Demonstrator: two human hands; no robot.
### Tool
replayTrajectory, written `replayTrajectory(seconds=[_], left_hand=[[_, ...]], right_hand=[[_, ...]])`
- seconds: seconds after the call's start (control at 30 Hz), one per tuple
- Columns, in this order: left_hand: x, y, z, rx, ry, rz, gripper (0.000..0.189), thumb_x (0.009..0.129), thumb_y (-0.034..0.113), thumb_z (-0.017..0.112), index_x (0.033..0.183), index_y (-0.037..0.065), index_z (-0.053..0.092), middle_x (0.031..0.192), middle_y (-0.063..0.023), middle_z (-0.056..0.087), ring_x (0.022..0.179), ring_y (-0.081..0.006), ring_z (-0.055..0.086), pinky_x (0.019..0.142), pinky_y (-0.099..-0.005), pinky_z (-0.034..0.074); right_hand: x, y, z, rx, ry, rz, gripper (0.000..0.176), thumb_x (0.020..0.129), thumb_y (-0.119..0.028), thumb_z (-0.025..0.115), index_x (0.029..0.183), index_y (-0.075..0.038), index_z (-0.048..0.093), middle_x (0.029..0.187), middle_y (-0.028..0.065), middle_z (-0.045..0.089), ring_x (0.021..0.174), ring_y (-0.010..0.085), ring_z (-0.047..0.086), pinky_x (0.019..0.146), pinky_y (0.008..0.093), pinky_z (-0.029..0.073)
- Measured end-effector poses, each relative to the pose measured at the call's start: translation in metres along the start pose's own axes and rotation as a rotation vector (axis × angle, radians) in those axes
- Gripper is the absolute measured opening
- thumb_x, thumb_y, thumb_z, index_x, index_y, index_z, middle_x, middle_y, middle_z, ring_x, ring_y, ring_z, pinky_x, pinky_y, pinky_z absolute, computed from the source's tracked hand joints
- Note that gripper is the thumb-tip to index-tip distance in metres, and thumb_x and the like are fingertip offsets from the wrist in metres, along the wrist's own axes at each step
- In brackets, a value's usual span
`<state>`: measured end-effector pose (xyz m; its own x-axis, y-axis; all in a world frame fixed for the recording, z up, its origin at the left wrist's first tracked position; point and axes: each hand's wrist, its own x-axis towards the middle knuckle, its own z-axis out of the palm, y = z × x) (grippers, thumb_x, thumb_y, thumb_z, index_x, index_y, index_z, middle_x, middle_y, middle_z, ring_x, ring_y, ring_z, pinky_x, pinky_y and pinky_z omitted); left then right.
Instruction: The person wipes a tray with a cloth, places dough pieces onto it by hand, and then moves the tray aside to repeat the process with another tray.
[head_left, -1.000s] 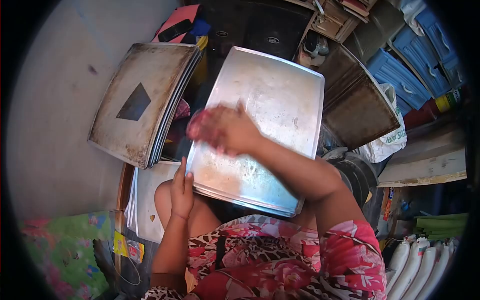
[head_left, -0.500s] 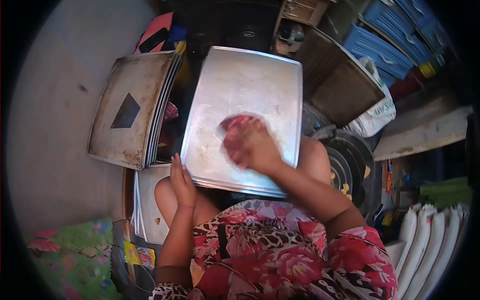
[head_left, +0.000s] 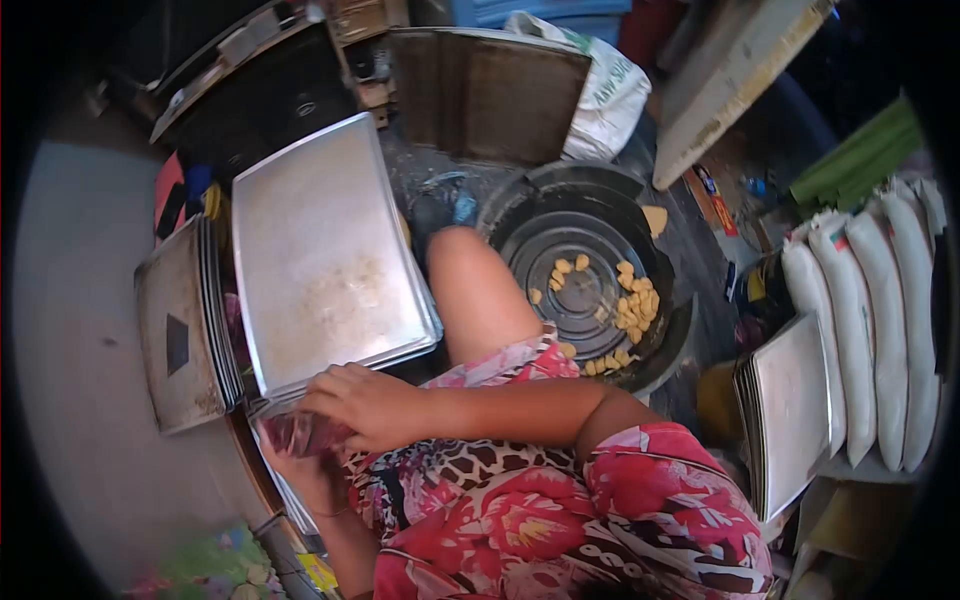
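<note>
A stack of metal baking trays [head_left: 320, 220] lies tilted across my lap, its top tray shiny with brownish stains. My right hand [head_left: 365, 405] is just off the stack's near edge, fingers closed on a crumpled red cloth [head_left: 300, 432]. Under it, my left hand [head_left: 305, 478] holds the same cloth from below. The cloth and my right hand hide most of its fingers.
Dark-stained trays [head_left: 170, 340] lean on the left wall. To my right a round black tub [head_left: 520, 270] holds several yellowish dough-like pieces. White sacks [head_left: 870, 340] and more trays [head_left: 795, 420] stand at far right; a dark tray [head_left: 490, 95] stands behind.
My right hand has left the tray surface with the cloth and come down-left to my left hand, which has let go of the tray edge. The view has turned right.
</note>
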<state>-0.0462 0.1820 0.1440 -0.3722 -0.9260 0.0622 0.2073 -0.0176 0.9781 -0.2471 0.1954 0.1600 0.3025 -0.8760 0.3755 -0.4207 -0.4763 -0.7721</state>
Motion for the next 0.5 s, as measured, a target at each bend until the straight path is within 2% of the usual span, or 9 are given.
replayTrajectory(seconds=[0.03,0.07,0.1,0.17,0.2,0.23,0.27,0.33,0.5], left_hand=[[0.002,-0.001,-0.011,0.119,0.188,-0.163,0.062,0.088,0.02,0.055,0.139,0.004,0.023,0.117,-0.0045,0.046,0.108,-0.0151,0.049,0.094,-0.0322,0.041],[0.005,0.015,-0.008,0.14,0.242,-0.022,0.058,0.087,0.016,0.054,0.137,0.004,0.027,0.117,-0.0052,0.047,0.105,-0.0145,0.05,0.092,-0.0307,0.042],[0.012,0.029,-0.007,0.157,0.292,0.119,0.055,0.085,0.013,0.054,0.134,0.003,0.031,0.116,-0.0059,0.048,0.102,-0.0138,0.05,0.089,-0.0292,0.042],[0.005,0.034,-0.102,0.683,0.341,0.073,0.049,0.084,0.007,0.052,0.131,0.002,0.039,0.118,-0.0076,0.049,0.105,-0.0149,0.049,0.089,-0.0292,0.041],[0.008,0.046,-0.124,0.872,0.33,-0.016,0.046,0.085,0.008,0.052,0.13,0.001,0.042,0.121,-0.0109,0.048,0.109,-0.0187,0.049,0.091,-0.0315,0.041],[0.016,0.059,-0.129,1.064,0.316,-0.103,0.044,0.086,0.009,0.052,0.128,0.0,0.044,0.125,-0.0142,0.047,0.112,-0.0224,0.048,0.092,-0.0339,0.041],[0.027,0.061,-0.117,1.079,0.289,-0.107,0.044,0.086,0.009,0.052,0.128,0.0,0.044,0.125,-0.0142,0.047,0.112,-0.0224,0.048,0.092,-0.0339,0.041],[0.048,0.064,-0.089,1.677,0.288,-0.126,0.045,0.087,0.011,0.054,0.129,0.0,0.044,0.133,-0.0203,0.041,0.12,-0.0301,0.044,0.098,-0.0384,0.038],[0.13,0.048,0.132,1.389,-0.3,0.278,0.05,0.081,0.006,0.061,0.129,0.004,0.047,0.141,-0.0175,0.036,0.13,-0.0322,0.035,0.107,-0.0411,0.027]], right_hand=[[-0.008,0.003,-0.009,-0.006,0.092,-0.13,0.065,0.07,-0.026,0.071,0.126,-0.006,0.045,0.118,0.0172,0.051,0.112,0.0362,0.048,0.093,0.0432,0.039],[-0.014,0.007,-0.018,-0.014,0.183,-0.257,0.071,0.07,-0.027,0.071,0.132,-0.007,0.041,0.123,0.018,0.049,0.116,0.0372,0.045,0.096,0.0437,0.037],[-0.027,0.015,-0.037,-0.014,0.21,-0.193,0.073,0.071,-0.027,0.071,0.134,-0.007,0.039,0.125,0.0184,0.048,0.118,0.0376,0.044,0.098,0.0438,0.036],[-0.066,0.051,-0.08,-0.07,0.346,-0.062,0.068,0.076,-0.028,0.068,0.133,-0.005,0.04,0.126,0.0187,0.047,0.119,0.0382,0.042,0.102,0.0438,0.033],[-0.082,0.071,-0.119,-0.393,0.281,0.138,0.059,0.079,-0.027,0.067,0.128,-0.003,0.045,0.124,0.0177,0.048,0.118,0.0349,0.043,0.104,0.0428,0.031],[-0.119,0.101,-0.129,-0.051,0.682,0.149,0.054,0.076,-0.024,0.07,0.122,-0.003,0.051,0.121,0.0154,0.05,0.118,0.0315,0.044,0.103,0.0404,0.032],[-0.156,0.13,-0.146,-0.158,0.757,0.386,0.051,0.076,-0.023,0.071,0.12,-0.004,0.054,0.121,0.0137,0.05,0.117,0.0291,0.045,0.1,0.0387,0.035],[-0.248,0.2,-0.164,-0.24,0.825,0.846,0.052,0.078,-0.024,0.07,0.123,-0.005,0.052,0.119,0.0147,0.053,0.109,0.0297,0.052,0.094,0.0366,0.042],[-0.44,0.31,-0.163,-0.316,0.656,1.623,0.068,0.072,-0.021,0.071,0.134,-0.014,0.043,0.131,0.0184,0.046,0.117,0.0367,0.047,0.1,0.0419,0.038]])
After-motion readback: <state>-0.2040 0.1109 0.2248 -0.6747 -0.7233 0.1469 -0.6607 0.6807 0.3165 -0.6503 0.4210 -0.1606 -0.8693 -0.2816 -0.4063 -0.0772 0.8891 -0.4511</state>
